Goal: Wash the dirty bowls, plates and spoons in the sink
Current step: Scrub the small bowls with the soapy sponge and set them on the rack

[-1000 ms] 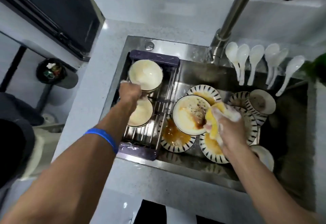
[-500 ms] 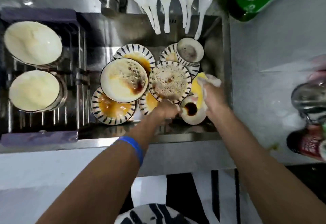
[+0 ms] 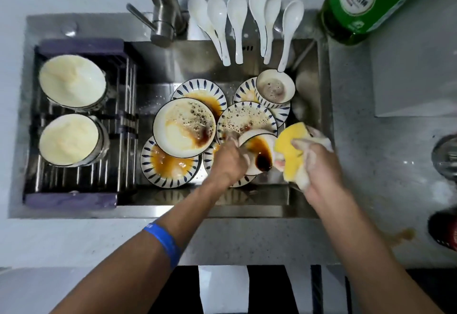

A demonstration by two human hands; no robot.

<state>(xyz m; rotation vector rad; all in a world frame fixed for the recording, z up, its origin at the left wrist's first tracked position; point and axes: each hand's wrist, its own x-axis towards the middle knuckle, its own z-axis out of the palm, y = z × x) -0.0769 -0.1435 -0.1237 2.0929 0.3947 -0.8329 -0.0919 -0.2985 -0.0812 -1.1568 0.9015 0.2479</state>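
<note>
From the head view, the left hand (image 3: 228,162) grips a small sauce-stained bowl (image 3: 257,151) tilted over the sink (image 3: 173,197), the right hand (image 3: 312,165) clutches a soapy yellow sponge (image 3: 290,145) just beside it; I'd drain the sauce first, then scrub the inside.

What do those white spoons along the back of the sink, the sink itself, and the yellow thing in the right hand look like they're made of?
The white spoons look like glazed ceramic, perhaps melamine: thick, glossy, with soft highlights. The sink looks like brushed stainless steel: grey, with streaky reflections. The yellow sponge in the right hand looks like soft foam: matte, squashed in the grip, and lathered.
</note>
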